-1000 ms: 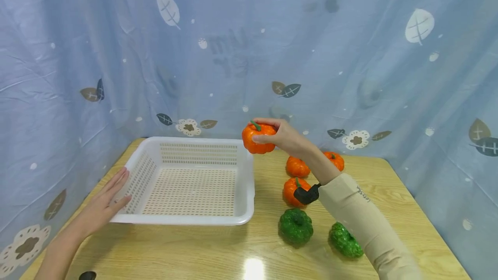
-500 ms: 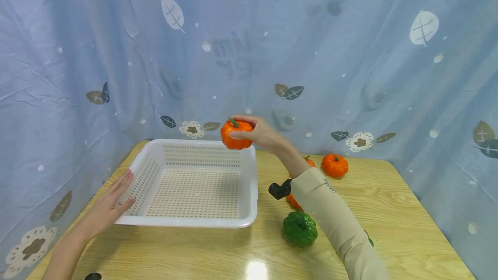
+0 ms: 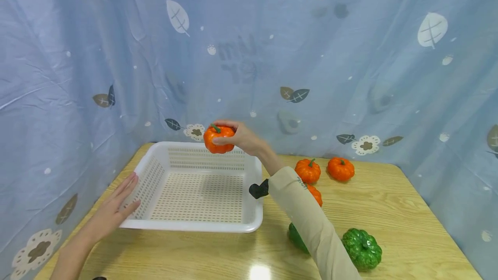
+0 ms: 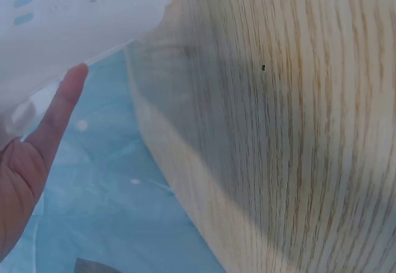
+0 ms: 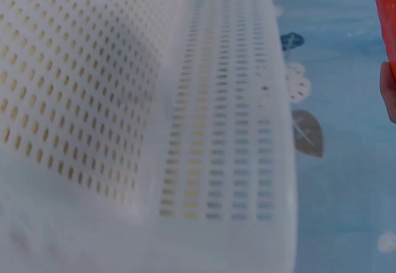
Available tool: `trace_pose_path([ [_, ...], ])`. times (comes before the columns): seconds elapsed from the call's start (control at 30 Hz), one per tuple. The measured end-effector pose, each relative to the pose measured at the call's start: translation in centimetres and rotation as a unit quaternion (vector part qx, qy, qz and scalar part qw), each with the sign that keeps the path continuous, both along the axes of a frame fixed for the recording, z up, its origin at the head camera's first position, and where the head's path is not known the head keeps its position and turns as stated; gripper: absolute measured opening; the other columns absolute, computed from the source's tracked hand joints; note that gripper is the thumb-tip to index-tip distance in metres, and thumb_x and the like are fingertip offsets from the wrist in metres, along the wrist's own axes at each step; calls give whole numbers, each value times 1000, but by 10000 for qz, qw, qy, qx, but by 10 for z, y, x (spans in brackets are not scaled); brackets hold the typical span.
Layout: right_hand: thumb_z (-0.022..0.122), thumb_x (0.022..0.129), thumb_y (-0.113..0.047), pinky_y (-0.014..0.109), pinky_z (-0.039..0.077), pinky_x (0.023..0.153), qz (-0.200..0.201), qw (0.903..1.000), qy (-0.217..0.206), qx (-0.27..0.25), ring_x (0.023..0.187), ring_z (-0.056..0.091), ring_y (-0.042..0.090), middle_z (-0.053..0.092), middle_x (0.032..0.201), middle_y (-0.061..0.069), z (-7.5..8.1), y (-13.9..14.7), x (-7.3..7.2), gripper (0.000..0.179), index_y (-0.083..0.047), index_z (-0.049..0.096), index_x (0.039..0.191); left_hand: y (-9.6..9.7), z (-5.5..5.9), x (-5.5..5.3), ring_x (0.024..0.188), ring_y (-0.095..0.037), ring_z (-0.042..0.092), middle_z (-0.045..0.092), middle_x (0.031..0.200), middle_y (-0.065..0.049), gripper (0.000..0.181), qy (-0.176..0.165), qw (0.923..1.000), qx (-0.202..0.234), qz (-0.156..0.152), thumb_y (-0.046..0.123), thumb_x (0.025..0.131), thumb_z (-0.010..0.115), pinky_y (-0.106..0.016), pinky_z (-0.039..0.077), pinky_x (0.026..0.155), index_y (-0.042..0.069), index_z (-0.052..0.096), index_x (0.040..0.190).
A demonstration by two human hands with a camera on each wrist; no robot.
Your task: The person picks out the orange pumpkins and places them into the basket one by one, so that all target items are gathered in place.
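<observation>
An orange toy pumpkin with a green stem [image 3: 218,139] is gripped in my right hand [image 3: 243,138], thumb in front and fingers behind. It is raised over the back part of a white plastic basket [image 3: 194,226] with slotted walls. In the right wrist view only an edge of the pumpkin [image 5: 388,19] and a fingertip show at the right, beside the basket's wall [image 5: 272,161]. My left hand [image 3: 113,211] lies with straight fingers along the basket's left rim. In the left wrist view one finger [image 4: 62,103] of it touches the basket's side.
More orange pumpkins [image 3: 340,169] [image 3: 308,170] stand right of the basket, one partly behind the right sleeve [image 3: 307,211]. Nearer are two green pumpkins [image 3: 362,249] [image 3: 297,239], one half hidden by the sleeve. A blue patterned curtain [image 3: 249,55] hangs behind the wooden table [image 3: 400,219].
My right hand has carried the orange pumpkin leftward from the basket's right edge to above its back part. The left hand stays at the left rim. The head view has shifted slightly.
</observation>
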State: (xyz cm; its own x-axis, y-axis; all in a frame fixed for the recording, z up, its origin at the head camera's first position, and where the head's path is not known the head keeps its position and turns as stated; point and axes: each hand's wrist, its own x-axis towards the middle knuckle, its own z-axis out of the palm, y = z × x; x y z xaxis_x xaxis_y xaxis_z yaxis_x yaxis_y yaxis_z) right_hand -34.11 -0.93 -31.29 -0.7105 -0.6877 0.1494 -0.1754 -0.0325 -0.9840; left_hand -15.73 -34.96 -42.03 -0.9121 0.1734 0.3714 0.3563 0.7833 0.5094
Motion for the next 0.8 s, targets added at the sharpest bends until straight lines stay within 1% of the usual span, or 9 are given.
trace_pose_path([
  [0.13, 66, 85, 3, 36, 53, 85, 296, 9994, 174, 7, 107, 54, 27, 50, 134, 9, -11, -21, -3, 49, -2, 55, 132, 0, -2, 2, 141, -42, 13, 14, 158, -17, 66, 32, 10000, 2, 39, 14, 94, 58, -62, 10, 110, -5, 26, 147],
  [0.2, 67, 84, 2, 36, 53, 85, 393, 9988, 275, 47, 107, 55, 26, 50, 133, 9, -18, -30, -4, 49, -2, 56, 131, 0, -3, 3, 143, -36, 12, 14, 158, -16, 66, 38, 10000, 16, 37, 14, 93, 59, -64, 12, 109, -4, 26, 148],
  [0.3, 70, 82, 1, 36, 54, 84, 508, 9974, 479, 179, 105, 55, 25, 51, 130, 9, -27, -40, -5, 49, -3, 57, 130, 2, -4, 3, 143, -19, 8, 15, 158, -15, 66, 66, 10000, 49, 10, 13, 93, 60, -64, 13, 108, -4, 27, 147],
  [0.37, 71, 82, 0, 36, 54, 83, 546, 9966, 554, 259, 104, 55, 24, 51, 128, 9, -34, -45, -6, 49, -3, 58, 129, 5, -4, 3, 142, -16, 8, 17, 157, -16, 65, 103, 9999, 58, -7, 13, 93, 60, -65, 15, 107, -4, 28, 147],
  [0.47, 72, 81, -1, 35, 54, 83, 541, 9962, 598, 334, 106, 54, 24, 50, 131, 8, -43, -51, -6, 49, -5, 58, 129, 8, -2, 2, 143, -22, 10, 19, 156, -21, 65, 78, 9999, 89, -7, 14, 93, 60, -62, 15, 109, -5, 29, 146],
  [0.53, 73, 81, -2, 34, 53, 84, 436, 9964, 600, 402, 108, 53, 22, 48, 136, 6, -49, -55, -6, 49, -7, 60, 128, 9, 0, 2, 143, -26, 11, 20, 155, -23, 65, 19, 9999, 104, 23, 14, 93, 60, -61, 15, 110, -5, 29, 146],
  [0.63, 74, 82, -5, 32, 53, 85, 269, 9964, 638, 490, 111, 52, 20, 43, 144, 4, -57, -62, -6, 49, -10, 60, 129, 8, 2, 3, 144, -28, 10, 19, 156, -21, 65, -105, 9998, 108, 90, 16, 93, 59, -62, 14, 109, -5, 29, 146],
  [0.77, 73, 83, -7, 32, 52, 84, 157, 9968, 631, 461, 109, 52, 21, 40, 146, 2, -63, -74, -6, 50, -13, 59, 131, 5, 4, 5, 141, -40, 17, 21, 155, -21, 65, -26, 9999, 30, 161, 16, 92, 60, -69, 20, 102, -6, 31, 145],
  [0.8, 73, 83, -7, 32, 52, 84, 167, 9969, 628, 440, 108, 53, 22, 41, 146, 2, -65, -77, -6, 50, -13, 59, 131, 4, 3, 7, 141, -39, 17, 21, 155, -21, 65, 13, 9998, 22, 178, 15, 92, 61, -68, 20, 103, -6, 31, 145],
])
